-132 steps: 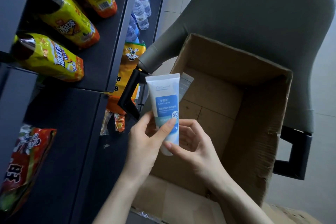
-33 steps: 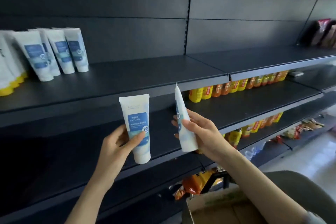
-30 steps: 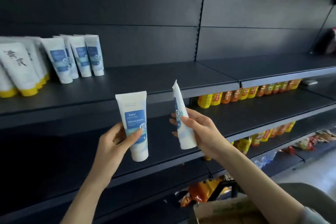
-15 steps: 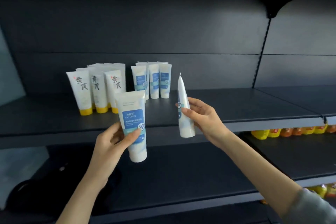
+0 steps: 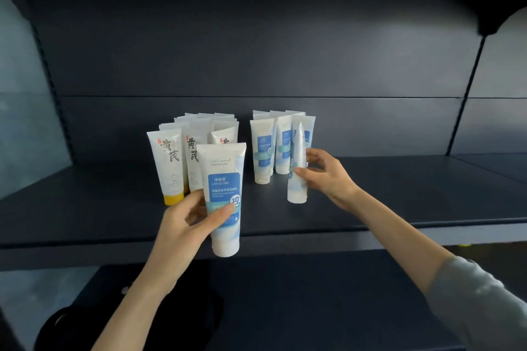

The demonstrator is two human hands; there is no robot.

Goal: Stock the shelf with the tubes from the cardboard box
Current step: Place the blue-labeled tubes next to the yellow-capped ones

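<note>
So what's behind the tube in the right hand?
The cluster of blue-label tubes standing on the shelf. The tube, pinched by the right hand, covers most of the rightmost one's label; rows further back are hidden, so the count is unclear.

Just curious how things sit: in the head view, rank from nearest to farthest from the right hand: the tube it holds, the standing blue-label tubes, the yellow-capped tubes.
1. Held tube, pinched in the right hand itself.
2. Blue-label tubes, standing just behind, slightly left.
3. Yellow-capped tubes, farthest left on the shelf.
</note>
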